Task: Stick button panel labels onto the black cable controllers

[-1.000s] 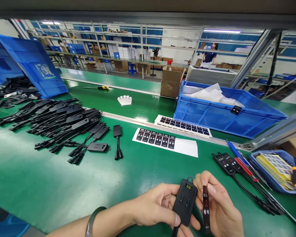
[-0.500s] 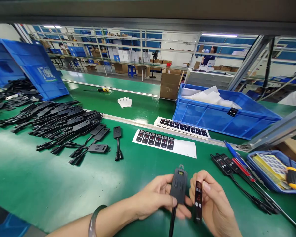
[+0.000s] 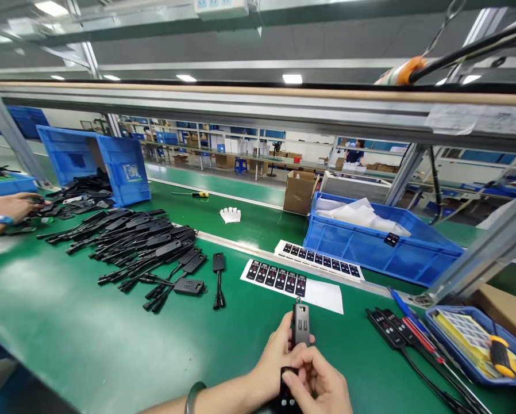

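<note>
In the head view, the left hand (image 3: 277, 348), reaching forward, grips 1 black device (image 3: 301, 325) above the green bench (image 3: 111, 322); the right hand (image 3: 322, 382), curled near the left wrist, pinches 1 black label (image 3: 286, 379). Beyond lies a white sheet (image 3: 324, 295) bearing 6 labels; rightward, 2 labelled devices (image 3: 385, 330).

Flat rectangular plastic device (image 3: 301, 325): dark grey-black. Thin rectangular label (image 3: 286, 395): black, pale grey spots. White paper sheet (image 3: 324, 294): row of black labels (image 3: 281, 279) patterned with red marks, pale grey dots. Smooth counter (image 3: 111, 328): glossy green. Piled cabled plastic devices (image 3: 141, 244): black. Large ribbed plastic crate (image 3: 378, 253): bright blue. Rounded bangle (image 3: 194, 397): dark green. Long-shafted screwdriver (image 3: 200, 195): yellow-and-black handle. Flat fabric glove (image 3: 230, 215): white. Tall cardboard box (image 3: 299, 192): brown.
</note>
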`<state>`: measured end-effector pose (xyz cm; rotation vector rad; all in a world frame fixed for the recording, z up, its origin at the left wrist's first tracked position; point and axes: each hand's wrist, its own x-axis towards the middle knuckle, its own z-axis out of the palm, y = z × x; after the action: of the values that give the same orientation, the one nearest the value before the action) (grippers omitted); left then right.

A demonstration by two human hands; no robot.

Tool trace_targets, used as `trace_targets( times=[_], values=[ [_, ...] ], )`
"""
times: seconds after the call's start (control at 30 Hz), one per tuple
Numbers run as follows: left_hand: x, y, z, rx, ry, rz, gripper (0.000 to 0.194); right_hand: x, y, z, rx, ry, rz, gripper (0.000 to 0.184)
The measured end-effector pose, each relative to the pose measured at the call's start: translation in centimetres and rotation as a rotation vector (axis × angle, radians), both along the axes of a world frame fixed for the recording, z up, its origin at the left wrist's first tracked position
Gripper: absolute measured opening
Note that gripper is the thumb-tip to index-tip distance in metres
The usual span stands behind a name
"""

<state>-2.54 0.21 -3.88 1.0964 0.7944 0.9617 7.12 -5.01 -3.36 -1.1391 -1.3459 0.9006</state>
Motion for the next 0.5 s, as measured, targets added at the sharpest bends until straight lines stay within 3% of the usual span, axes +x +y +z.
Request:
trace_targets(
  times=[0.13, 0.3, 0.43, 0.5],
  values=[
    [-0.1, 0.1, 1.1, -0.057, -0.101, 0.033, 0.061, 0.5, 0.5, -0.3, 0.02, -0.069, -0.037, 0.04],
    [-0.6, 0.4, 2.3, -0.039, -0.159, 0.019, 0.058, 3.0, 2.2, 0.6, -0.147, 0.109, -0.061, 0.05],
    [-1.4, 1.1, 1.8, 0.203, 0.049, 0.007, 0.062, 4.0, 3.3, -0.1, -0.405, 0.335, 0.311, 0.063],
    [-1.8, 1.5, 1.5, 0.354, 0.241, 0.041, 0.069, 3.9, 3.6, -1.3, -0.408, 0.305, 0.466, 0.064]
  ],
)
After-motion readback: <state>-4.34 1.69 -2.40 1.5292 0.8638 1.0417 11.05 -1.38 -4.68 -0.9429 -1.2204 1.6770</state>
